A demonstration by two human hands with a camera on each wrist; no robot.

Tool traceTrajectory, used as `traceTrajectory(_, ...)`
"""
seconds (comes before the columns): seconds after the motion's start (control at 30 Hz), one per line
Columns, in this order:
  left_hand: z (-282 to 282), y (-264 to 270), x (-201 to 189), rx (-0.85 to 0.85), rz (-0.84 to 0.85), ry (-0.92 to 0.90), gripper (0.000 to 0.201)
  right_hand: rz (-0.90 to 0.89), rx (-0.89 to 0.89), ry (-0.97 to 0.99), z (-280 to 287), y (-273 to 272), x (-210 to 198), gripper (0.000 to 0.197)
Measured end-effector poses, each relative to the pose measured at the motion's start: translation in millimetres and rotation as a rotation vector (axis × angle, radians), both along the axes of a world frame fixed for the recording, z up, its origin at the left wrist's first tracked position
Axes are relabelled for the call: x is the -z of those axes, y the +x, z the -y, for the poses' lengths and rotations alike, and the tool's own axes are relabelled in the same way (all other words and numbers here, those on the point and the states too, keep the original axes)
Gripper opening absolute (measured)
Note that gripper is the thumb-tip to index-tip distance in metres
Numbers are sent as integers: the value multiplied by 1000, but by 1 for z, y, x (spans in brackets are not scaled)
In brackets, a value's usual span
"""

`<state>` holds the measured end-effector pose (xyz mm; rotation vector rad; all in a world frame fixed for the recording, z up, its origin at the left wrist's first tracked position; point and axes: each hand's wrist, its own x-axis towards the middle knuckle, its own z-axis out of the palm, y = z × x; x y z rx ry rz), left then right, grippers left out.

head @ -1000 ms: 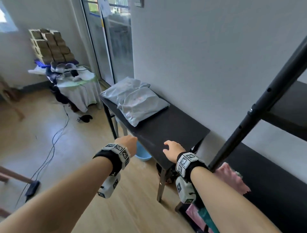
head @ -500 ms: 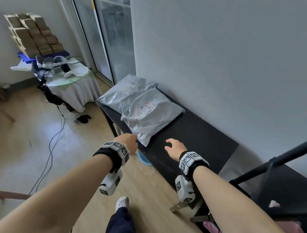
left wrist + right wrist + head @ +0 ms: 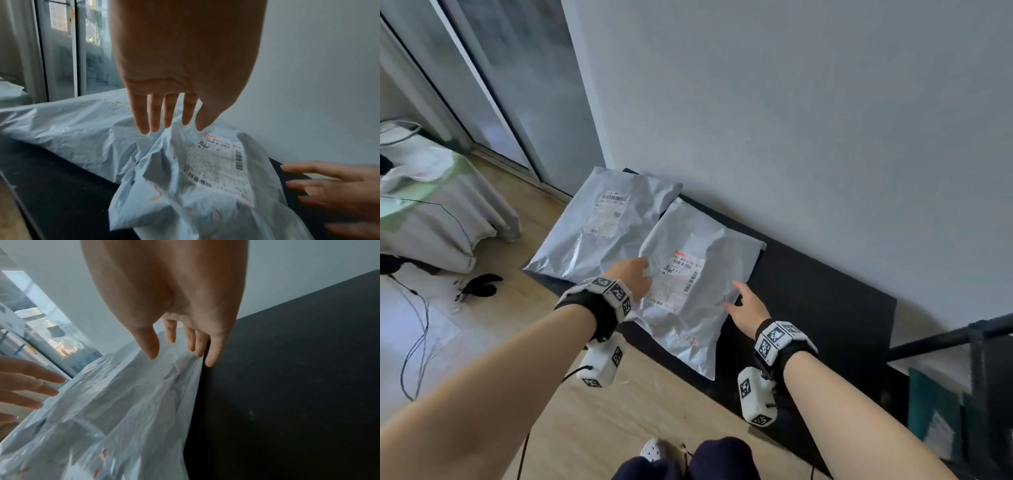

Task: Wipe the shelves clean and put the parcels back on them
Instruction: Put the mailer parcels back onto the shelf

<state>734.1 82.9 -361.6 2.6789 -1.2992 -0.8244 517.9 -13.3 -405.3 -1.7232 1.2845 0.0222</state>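
Observation:
Two grey plastic parcels lie on a black table (image 3: 825,308) against the wall. The near parcel (image 3: 688,284) has a printed label and overlaps the far parcel (image 3: 602,226). My left hand (image 3: 635,274) hovers with straight fingers over the near parcel's left edge. My right hand (image 3: 739,301) is open too, fingers at that parcel's right edge. In the left wrist view the left hand (image 3: 164,116) hangs just above the near parcel (image 3: 205,178). In the right wrist view the right hand (image 3: 179,344) touches the rim of the near parcel (image 3: 123,410) with its fingertips, next to the bare table (image 3: 287,386).
The black shelf frame (image 3: 945,337) stands at the right edge. A cloth-covered table (image 3: 431,212), cables (image 3: 414,325) and a dark object (image 3: 479,286) on the wooden floor lie to the left. A glass door (image 3: 517,85) is behind. My shoe (image 3: 654,452) is below.
Both hands have reached forward from the table's near end to the near parcel. The view has swung left and down, away from the shelf.

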Motion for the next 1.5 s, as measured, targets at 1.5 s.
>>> traceTrajectory(1.5,42,15,-12,-12,-946,-140,32,711,842,336,-73,-79,-25,79)
